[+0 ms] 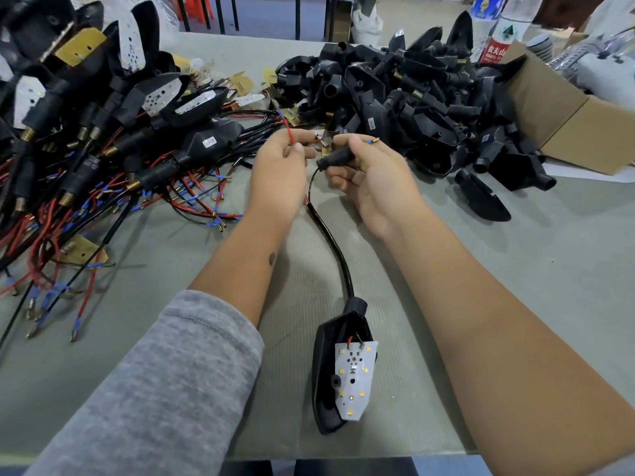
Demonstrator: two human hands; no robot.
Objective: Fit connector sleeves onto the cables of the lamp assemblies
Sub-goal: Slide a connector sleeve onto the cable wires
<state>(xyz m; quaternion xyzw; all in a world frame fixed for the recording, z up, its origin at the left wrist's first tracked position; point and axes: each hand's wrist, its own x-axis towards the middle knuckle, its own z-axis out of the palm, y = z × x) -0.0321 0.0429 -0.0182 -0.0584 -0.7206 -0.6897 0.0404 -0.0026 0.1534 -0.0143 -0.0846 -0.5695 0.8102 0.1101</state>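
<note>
- Presently, step in hand: threading one connector sleeve [338, 157] onto the leads of a single lamp assembly [343, 372], which lies on the grey table [515, 269] near the table's front edge, LED board face up.
- Right hand [371, 180]: fingers curled round the black sleeve; a thin black wire enters its lower end, and a blue-collared brass terminal [372, 141] shows past the fingertips, so one lead appears to be through.
- Left hand [280, 173]: thumb and fingers pinch the red wire [289, 132], held up and apart from the sleeve, its blue-collared end above the knuckles.
- Black cable [335, 249]: runs from the assembly's neck up between the forearms, splitting into red and black leads just below the hands.
- Next move, as a judgement: bring the red lead's tip to the sleeve mouth and feed it through beside the black one, then slide the sleeve down toward the cable jacket; needs steady alignment of a limp wire.
- Left of the hands: heap of wired assemblies [103, 132] with red and black leads spilling over the table.
- Right, behind the hands: pile of bare black housings [429, 97]; cardboard box [567, 115]; plastic bottles [498, 29].
- Obstruction: loose leads from the heap lie near the left hand and could snag.
</note>
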